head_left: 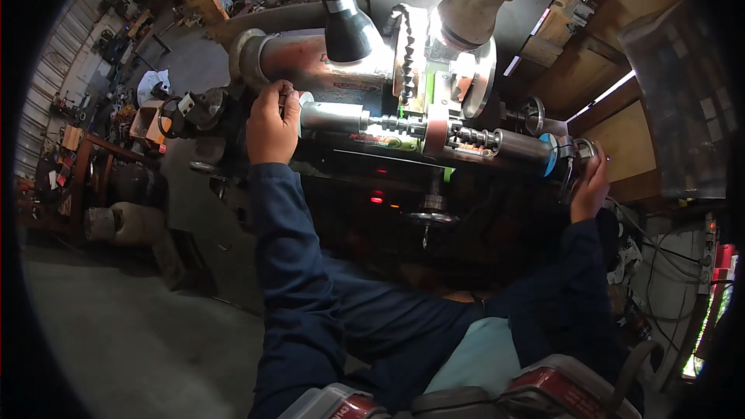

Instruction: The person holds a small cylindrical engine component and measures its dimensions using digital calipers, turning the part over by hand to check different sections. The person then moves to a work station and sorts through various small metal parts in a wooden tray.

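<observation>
One large machine is set around the lobed shaft; above the shaft, a black lamp and a beige lamp are hung, presumably for light. The shaft is lodged between two cylinders, seemingly for alignment. Left of it, the left grip is half curled; whether anything is clasped cannot be told. Right of it, a metal fitting is wrapped by the right grip, probably for steadying.
</observation>
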The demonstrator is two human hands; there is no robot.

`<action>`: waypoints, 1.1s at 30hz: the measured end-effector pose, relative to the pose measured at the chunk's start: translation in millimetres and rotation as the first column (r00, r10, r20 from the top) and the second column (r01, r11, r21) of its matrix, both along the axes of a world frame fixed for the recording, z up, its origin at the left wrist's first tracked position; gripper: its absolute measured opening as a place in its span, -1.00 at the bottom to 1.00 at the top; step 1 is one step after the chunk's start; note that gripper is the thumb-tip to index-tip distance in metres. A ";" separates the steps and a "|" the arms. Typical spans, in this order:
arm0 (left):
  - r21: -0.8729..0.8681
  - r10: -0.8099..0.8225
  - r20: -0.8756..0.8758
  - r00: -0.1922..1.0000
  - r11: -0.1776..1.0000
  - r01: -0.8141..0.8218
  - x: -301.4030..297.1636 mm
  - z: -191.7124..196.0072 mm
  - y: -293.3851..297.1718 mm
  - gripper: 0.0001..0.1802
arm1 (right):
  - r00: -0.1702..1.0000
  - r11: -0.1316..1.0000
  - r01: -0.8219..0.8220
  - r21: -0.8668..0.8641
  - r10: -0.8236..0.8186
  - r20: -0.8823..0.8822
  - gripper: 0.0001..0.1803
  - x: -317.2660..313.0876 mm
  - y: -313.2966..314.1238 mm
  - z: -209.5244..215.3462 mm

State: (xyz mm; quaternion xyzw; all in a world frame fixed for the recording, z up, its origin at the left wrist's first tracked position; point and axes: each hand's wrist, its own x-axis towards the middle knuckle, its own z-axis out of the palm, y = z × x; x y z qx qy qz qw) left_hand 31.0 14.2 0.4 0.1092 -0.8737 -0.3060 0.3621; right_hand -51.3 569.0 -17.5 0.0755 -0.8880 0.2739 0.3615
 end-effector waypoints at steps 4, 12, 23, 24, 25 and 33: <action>-0.044 0.003 -0.029 1.000 0.999 -0.004 6.9 -1.1 -3.8 -0.75 | 1.000 0.998 0.012 -0.059 -0.010 0.028 -0.53 19.8 -11.5 -8.1; 0.037 -0.040 -0.013 0.999 0.998 0.041 -0.2 -10.8 -11.5 -0.74 | 0.887 0.959 -0.020 0.283 -0.114 0.448 -0.50 -37.9 22.3 30.8; 0.012 -0.009 -0.066 0.998 1.000 0.010 1.0 -13.4 -13.4 -0.74 | 0.944 0.943 -0.331 -0.025 0.331 0.005 -0.75 24.7 -156.0 102.8; 0.026 -0.005 -0.068 0.998 1.000 0.007 0.6 -10.8 -10.5 -0.74 | 0.860 0.861 -0.473 -0.189 0.498 0.112 -0.76 25.5 -184.9 105.2; 0.036 0.005 -0.066 0.998 0.999 -0.002 2.4 -8.5 -9.3 -0.74 | 0.824 0.837 -0.523 -0.157 0.544 0.157 -0.76 19.0 -212.3 104.4; 0.029 0.023 -0.056 0.998 0.999 -0.021 -0.9 -5.3 -4.8 -0.74 | 0.801 0.760 -0.598 0.255 0.574 0.169 -0.52 -13.9 -297.7 78.5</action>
